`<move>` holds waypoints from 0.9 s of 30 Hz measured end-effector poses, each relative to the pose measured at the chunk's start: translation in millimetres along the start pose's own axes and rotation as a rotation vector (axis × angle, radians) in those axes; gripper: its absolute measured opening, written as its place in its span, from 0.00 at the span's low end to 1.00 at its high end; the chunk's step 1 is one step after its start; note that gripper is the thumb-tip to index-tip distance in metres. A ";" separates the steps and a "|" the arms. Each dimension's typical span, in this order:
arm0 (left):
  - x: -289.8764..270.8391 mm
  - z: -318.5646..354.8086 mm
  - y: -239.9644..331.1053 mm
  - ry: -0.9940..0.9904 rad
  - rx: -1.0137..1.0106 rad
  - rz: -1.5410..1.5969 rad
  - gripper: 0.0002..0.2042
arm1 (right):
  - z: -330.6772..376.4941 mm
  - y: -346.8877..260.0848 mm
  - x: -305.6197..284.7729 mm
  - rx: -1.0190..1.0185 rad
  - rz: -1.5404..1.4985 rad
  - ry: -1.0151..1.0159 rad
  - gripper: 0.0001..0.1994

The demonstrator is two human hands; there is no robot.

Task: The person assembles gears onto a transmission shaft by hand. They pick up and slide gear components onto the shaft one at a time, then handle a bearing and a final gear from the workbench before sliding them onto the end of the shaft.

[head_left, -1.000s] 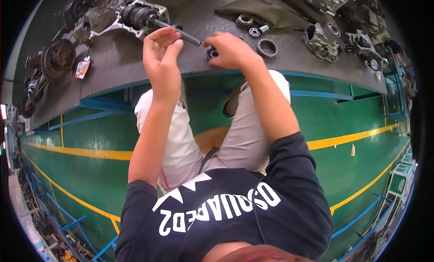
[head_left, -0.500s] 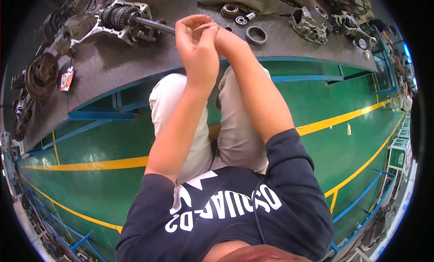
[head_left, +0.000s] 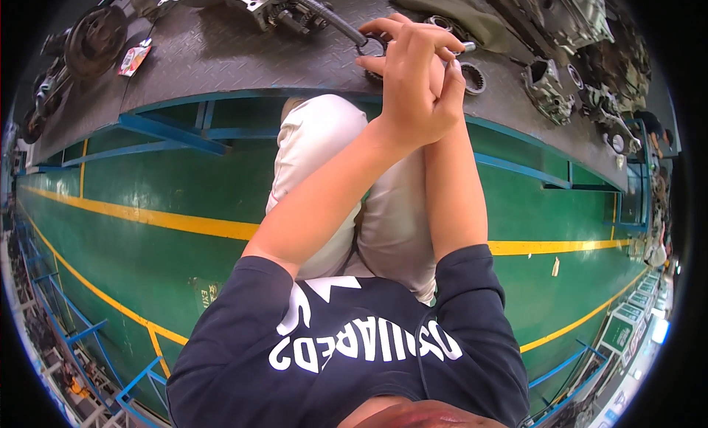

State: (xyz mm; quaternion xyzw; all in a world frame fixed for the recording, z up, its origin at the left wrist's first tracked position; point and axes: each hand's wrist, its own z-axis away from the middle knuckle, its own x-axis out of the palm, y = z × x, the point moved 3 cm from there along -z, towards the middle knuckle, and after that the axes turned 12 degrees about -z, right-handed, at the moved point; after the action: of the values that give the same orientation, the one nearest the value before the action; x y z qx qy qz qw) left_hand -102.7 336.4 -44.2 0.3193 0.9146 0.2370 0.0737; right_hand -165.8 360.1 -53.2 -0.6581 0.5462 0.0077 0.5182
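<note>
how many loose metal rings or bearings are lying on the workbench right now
2 clearly show: a toothed ring just right of the clasped hands, and a bearing ring beyond them near the grey cloth. The hands and cluttered parts may hide more.

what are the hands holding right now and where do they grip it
The left hand covers the right hand; a small metal piece pokes out between the fingertips, pinched at its near end. Which hand pinches it cannot be told.

shaft (head_left: 324, 18) on bench (head_left: 221, 59) | left hand (head_left: 413, 81) over right hand (head_left: 451, 74) | ring (head_left: 472, 77) right
</note>
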 end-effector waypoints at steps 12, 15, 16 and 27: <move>-103.9 -38.2 -88.4 0.339 -0.613 0.098 0.08 | 0.6 57.2 -0.4 0.098 -0.096 -0.108 0.25; -101.9 -27.9 -76.2 0.536 -0.825 0.223 0.07 | -3.2 53.4 0.1 0.179 -0.121 -0.180 0.26; -103.7 -22.1 -74.3 0.585 -0.874 0.233 0.07 | -2.0 52.9 3.2 0.173 -0.123 -0.187 0.26; -154.9 -15.5 -108.5 0.385 -1.113 0.939 0.05 | 11.7 51.6 -2.2 0.123 -0.070 -0.153 0.30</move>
State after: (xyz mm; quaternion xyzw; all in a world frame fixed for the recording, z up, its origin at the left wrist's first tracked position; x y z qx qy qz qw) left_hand -45.1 160.3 -85.3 0.5443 0.4243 0.7222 -0.0458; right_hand -197.7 376.6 -92.1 -0.6412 0.4811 0.0061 0.5979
